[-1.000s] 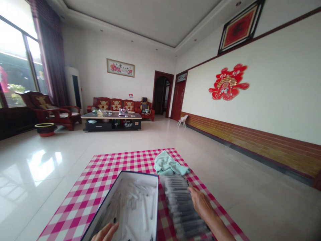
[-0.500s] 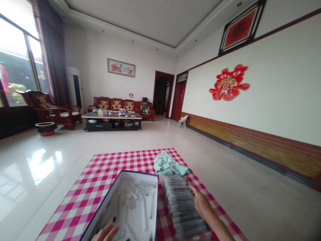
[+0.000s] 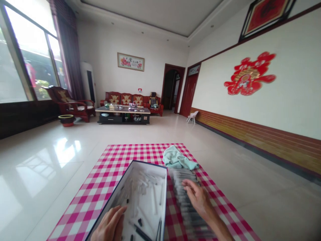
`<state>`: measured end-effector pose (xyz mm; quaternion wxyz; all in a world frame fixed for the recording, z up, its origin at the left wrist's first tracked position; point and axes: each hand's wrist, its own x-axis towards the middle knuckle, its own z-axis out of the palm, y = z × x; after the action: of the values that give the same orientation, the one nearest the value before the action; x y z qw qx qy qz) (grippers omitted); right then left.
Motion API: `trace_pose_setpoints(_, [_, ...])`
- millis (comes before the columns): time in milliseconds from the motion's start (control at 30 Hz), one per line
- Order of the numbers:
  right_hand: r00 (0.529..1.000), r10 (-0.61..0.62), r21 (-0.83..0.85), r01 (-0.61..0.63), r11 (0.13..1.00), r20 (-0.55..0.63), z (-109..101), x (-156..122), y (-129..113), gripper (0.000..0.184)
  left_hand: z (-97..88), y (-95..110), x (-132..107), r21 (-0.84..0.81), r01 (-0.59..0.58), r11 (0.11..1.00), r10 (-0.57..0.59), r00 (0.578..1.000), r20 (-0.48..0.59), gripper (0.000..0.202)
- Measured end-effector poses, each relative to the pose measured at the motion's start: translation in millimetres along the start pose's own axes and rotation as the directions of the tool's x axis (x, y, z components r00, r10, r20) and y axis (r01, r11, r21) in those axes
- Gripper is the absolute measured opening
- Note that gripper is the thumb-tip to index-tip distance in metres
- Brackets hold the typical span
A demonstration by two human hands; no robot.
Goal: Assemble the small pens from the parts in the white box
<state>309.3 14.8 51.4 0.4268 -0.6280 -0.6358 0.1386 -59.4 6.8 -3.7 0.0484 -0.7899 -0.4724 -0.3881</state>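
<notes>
An open shoebox-like carton (image 3: 140, 201) with a white inside and navy rim sits on a pink-and-white checked cloth (image 3: 120, 167). Loose white tubes and a few dark pieces lie inside it. My left hand (image 3: 110, 223) is at the bottom of the view, over the box's left rim, holding nothing I can see. To the right of the box lie packed rows of grey-black pen-like tubes (image 3: 185, 201), blurred. My right hand (image 3: 197, 197) hovers on them, fingers spread. A crumpled mint-green towel (image 3: 177, 159) lies just beyond them.
The cloth lies on a glossy tiled floor (image 3: 50, 167). Far ahead stand a low coffee table (image 3: 122, 115) with assorted items and a red wooden sofa (image 3: 125, 99). A wooden armchair (image 3: 70, 104) stands by the windows. Wood panelling runs along the right wall.
The view has shifted, so the room sits higher and further right. My right hand has moved left across the rows, fingers spread wider. My left hand shows slightly more over the box rim.
</notes>
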Motion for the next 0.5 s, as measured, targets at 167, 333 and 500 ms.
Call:
trace_pose_setpoints(167, [0.873,-0.301,0.041,0.309,0.950,0.384,63,-22,-90,0.024,1.0,-2,-5,0.020,0.071,0.997,-0.072,0.995,0.069,0.025])
trace_pose_setpoints(333, [0.780,-0.162,-0.229,0.365,0.902,0.604,113,-37,-93,0.024,-0.6,7,-3,0.081,0.214,0.974,-0.225,0.958,0.177,0.027])
trace_pose_setpoints(500, [0.799,-0.067,-0.368,0.347,0.862,0.598,136,-46,-82,0.020,-12.8,25,9,0.147,0.306,0.941,-0.339,0.872,0.353,0.029])
